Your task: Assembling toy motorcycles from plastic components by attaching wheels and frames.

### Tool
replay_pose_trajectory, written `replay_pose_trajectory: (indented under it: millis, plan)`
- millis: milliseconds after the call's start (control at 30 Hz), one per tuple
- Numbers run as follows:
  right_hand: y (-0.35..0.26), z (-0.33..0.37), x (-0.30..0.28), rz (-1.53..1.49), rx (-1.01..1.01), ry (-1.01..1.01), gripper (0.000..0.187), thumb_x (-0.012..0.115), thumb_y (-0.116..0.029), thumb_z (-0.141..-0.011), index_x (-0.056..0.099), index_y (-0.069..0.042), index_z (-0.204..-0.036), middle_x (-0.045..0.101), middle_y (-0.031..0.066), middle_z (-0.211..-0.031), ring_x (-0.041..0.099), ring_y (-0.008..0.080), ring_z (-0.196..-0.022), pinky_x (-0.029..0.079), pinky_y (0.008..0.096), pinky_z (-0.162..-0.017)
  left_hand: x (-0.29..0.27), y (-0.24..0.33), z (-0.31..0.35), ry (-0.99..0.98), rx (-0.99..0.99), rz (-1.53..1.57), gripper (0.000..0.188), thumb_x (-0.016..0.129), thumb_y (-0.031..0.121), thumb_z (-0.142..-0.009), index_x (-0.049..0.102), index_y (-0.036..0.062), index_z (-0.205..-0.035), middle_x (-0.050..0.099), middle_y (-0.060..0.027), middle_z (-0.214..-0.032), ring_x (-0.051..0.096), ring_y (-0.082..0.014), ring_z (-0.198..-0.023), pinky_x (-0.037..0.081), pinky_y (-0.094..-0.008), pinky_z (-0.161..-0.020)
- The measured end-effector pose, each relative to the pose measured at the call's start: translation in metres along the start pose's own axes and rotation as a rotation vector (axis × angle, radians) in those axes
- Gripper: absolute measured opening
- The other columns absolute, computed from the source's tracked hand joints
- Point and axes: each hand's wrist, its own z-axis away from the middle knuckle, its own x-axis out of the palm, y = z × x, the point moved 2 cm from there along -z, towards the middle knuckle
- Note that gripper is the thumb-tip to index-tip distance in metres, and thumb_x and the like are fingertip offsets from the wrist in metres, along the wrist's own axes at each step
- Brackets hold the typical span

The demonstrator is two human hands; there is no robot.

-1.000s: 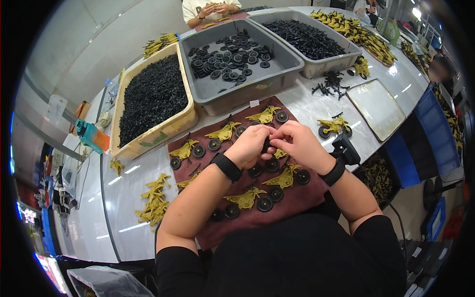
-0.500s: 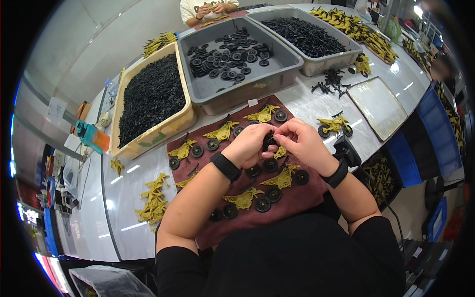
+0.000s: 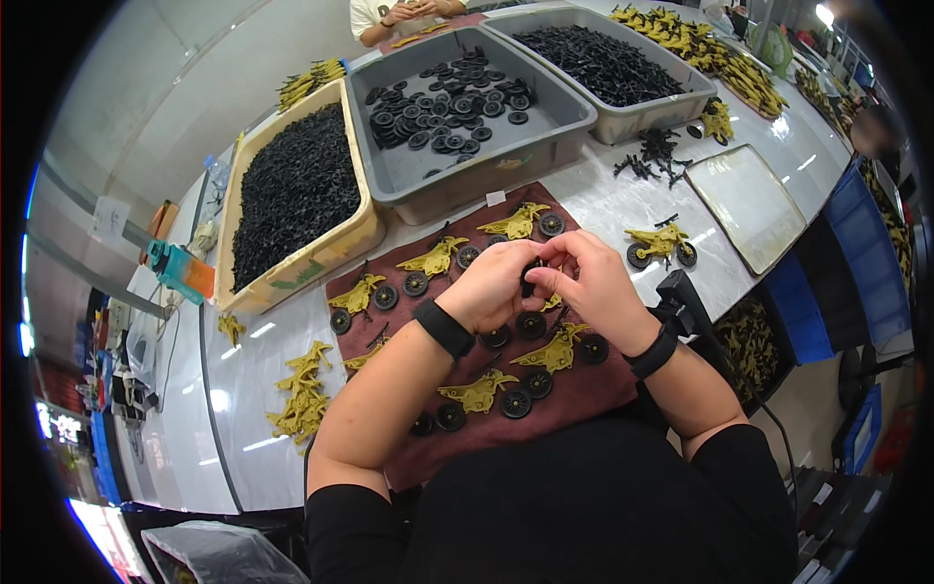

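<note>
Above the maroon cloth (image 3: pixel 409 457) my two hands meet. My left hand (image 3: pixel 494 284) and my right hand (image 3: pixel 587 282) are both closed, fingertips together on a small black plastic part (image 3: pixel 529 278). Most of that part is hidden by my fingers, so its exact kind cannot be made out. Around them on the cloth lie yellow toy motorcycle bodies (image 3: pixel 477 391), paired with black toy wheels (image 3: pixel 516 402) and thin black pieces. Some of these sit partly beneath my hands. To the right of my right hand, a toy motorcycle (image 3: pixel 658 243) with both wheels stands on the table.
Behind the cloth are a cream bin (image 3: pixel 375 229) of black parts, a grey bin (image 3: pixel 486 175) of wheels and another grey bin (image 3: pixel 623 128) of black parts. A flat tray (image 3: pixel 747 209) lies right; yellow bodies (image 3: pixel 304 394) and a bottle (image 3: pixel 180 271) left. Another person (image 3: pixel 404 15) works opposite.
My right fingers and thumb have shifted slightly on the black part, which shows more upright between my fingertips. The whole view has moved a little; other things stay in place.
</note>
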Motion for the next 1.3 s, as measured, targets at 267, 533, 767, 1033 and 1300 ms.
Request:
replay_pose_trajectory:
  millis: [267, 533, 767, 1033, 1300]
  plan:
    - [0.030, -0.005, -0.002, -0.350, 0.269, -0.130, 0.021, 0.067, -0.018, -0.088, 0.063, 0.002, -0.094, 0.063, 0.0068, -0.080, 0.060, 0.0112, -0.066, 0.048, 0.0248, -0.062, 0.002, -0.005, 0.001, 0.037, -0.004, 0.035, 0.022, 0.041, 0.016, -0.097, 0.056, 0.0019, -0.104, 0.055, -0.0036, -0.088, 0.050, -0.0110, -0.070, 0.043, -0.0229, -0.056]
    - [0.041, -0.003, -0.003, -0.867, 0.377, -0.051, 0.014, 0.060, -0.016, -0.094, 0.060, -0.002, -0.097, 0.063, 0.0033, -0.081, 0.058, 0.0065, -0.067, 0.047, 0.0190, -0.059, 0.000, -0.004, -0.001, 0.042, -0.013, 0.051, 0.017, 0.046, 0.018, -0.098, 0.056, 0.0060, -0.096, 0.053, -0.0006, -0.082, 0.044, -0.0071, -0.063, 0.036, -0.0198, -0.050]
    - [0.045, 0.009, -0.016, -0.913, 0.435, -0.045, 0.010, 0.051, -0.006, -0.096, 0.057, 0.002, -0.098, 0.061, 0.0050, -0.087, 0.059, 0.0097, -0.070, 0.049, 0.0214, -0.064, -0.033, -0.001, -0.009, 0.199, 0.229, -0.624, 0.024, 0.059, 0.025, -0.093, 0.064, 0.0016, -0.091, 0.057, 0.0009, -0.068, 0.046, -0.0091, -0.053, 0.040, -0.0242, -0.050]
    - [0.059, 0.032, -0.024, -0.610, 0.406, -0.070, 0.022, 0.053, 0.000, -0.092, 0.063, 0.005, -0.111, 0.066, 0.0065, -0.088, 0.061, 0.0093, -0.076, 0.050, 0.0222, -0.073, -0.023, -0.009, -0.004, 0.333, 0.211, -1.481, 0.024, 0.069, 0.023, -0.080, 0.072, 0.0000, -0.087, 0.068, -0.0180, -0.077, 0.067, -0.0304, -0.073, 0.052, -0.0383, -0.069]
    - [0.066, 0.033, -0.026, -0.039, 0.078, 0.013, 0.013, 0.065, -0.002, -0.084, 0.070, -0.001, -0.096, 0.064, 0.0071, -0.087, 0.060, 0.0131, -0.069, 0.049, 0.0244, -0.066, -0.028, -0.019, -0.017, 0.350, 0.186, -1.456, 0.019, 0.068, 0.019, -0.078, 0.071, 0.0007, -0.082, 0.068, -0.0169, -0.077, 0.067, -0.0301, -0.075, 0.052, -0.0389, -0.071]
